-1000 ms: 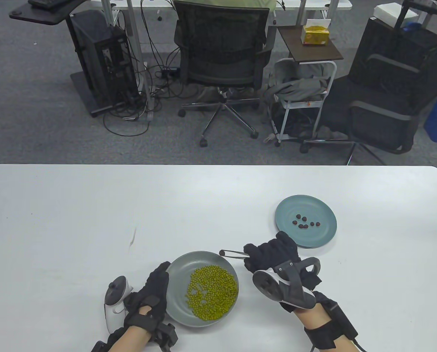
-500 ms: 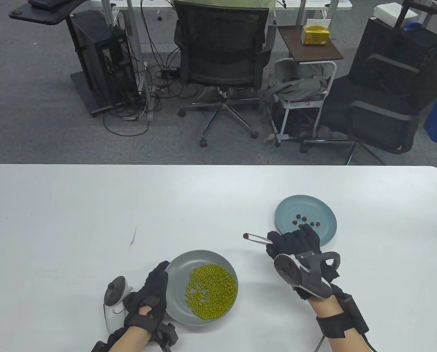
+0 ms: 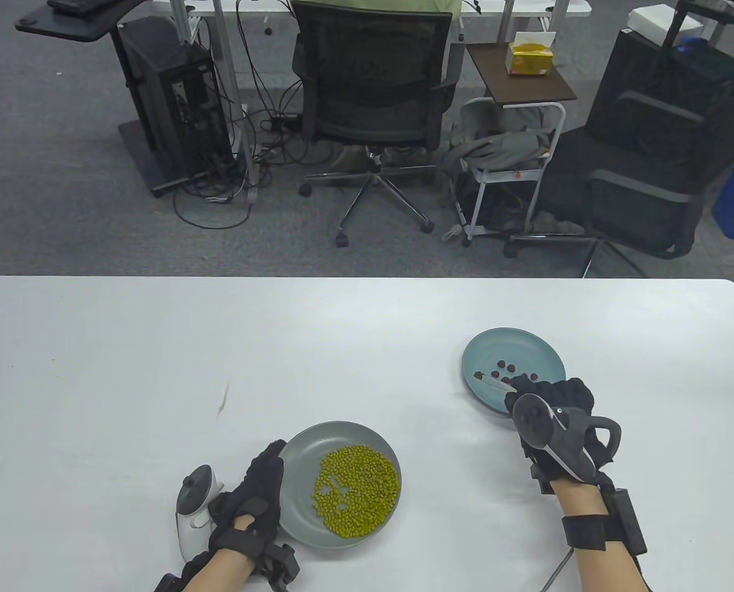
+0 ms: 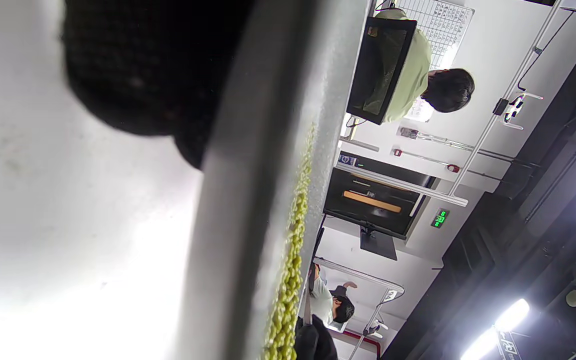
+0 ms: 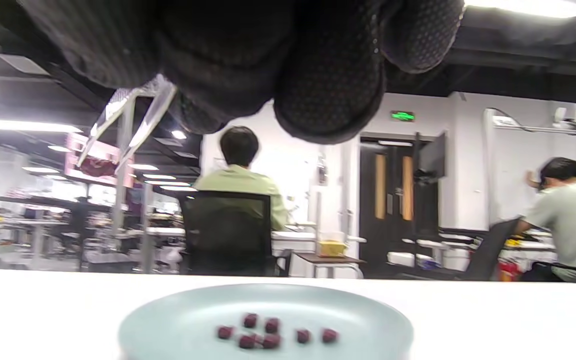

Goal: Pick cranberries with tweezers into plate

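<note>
the right hand [image 3: 551, 401] pinches the tweezers [image 3: 493, 383] over the near-left part of the light blue plate [image 3: 539, 351], and in the right wrist view a dark red cranberry [image 5: 97, 166] is held between the tweezer tips, above the plate and clear of it. several more cranberries [image 3: 508, 370] lie in a loose cluster near the middle of that plate. the left hand [image 3: 252, 493] rests with fairly straight fingers against the left rim of the grey plate [image 3: 299, 450], which holds a heap of green beans [image 3: 357, 487], and it grips nothing.
</note>
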### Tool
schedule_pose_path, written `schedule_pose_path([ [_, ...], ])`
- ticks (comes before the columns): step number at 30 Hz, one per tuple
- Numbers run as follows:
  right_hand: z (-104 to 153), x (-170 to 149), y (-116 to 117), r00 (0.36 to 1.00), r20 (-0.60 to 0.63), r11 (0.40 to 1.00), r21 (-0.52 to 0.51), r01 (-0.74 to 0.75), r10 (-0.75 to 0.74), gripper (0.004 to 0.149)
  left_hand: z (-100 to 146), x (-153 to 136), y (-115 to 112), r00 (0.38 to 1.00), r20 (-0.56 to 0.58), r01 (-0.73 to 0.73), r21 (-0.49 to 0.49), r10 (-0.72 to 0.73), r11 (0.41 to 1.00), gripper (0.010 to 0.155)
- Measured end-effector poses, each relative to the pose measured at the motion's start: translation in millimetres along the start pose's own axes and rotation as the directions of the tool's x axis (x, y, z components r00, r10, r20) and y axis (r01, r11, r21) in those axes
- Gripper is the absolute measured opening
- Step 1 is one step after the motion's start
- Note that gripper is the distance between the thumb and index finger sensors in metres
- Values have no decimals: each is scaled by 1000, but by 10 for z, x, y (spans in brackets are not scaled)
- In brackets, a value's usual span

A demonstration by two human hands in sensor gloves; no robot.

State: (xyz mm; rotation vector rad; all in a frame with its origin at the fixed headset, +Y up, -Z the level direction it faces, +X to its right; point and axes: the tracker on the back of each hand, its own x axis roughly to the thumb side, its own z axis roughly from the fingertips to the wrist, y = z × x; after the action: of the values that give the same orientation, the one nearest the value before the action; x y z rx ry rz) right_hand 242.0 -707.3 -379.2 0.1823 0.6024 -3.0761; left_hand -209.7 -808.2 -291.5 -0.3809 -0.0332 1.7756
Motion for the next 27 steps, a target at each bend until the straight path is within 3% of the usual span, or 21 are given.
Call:
schedule_pose_path([
  [5, -81, -275, 148, 987, -151, 996, 84, -32, 45, 47, 7, 0, 3, 1000, 6, 0, -5, 0, 1000, 59],
  [12, -111, -384, 376, 969, -194, 973, 200, -115, 154, 47, 10, -8, 6, 1000, 8, 13, -5, -13, 1000, 59],
  [21, -203, -373, 529, 942, -229, 945, 274, -180, 246, 47, 16, -15, 20, 1000, 14, 21, -7, -21, 1000, 59],
  [27, -186, -423, 479, 945, -260, 967, 207, -148, 201, 49, 26, -19, -8, 999, 12, 48, -17, -48, 999, 59],
])
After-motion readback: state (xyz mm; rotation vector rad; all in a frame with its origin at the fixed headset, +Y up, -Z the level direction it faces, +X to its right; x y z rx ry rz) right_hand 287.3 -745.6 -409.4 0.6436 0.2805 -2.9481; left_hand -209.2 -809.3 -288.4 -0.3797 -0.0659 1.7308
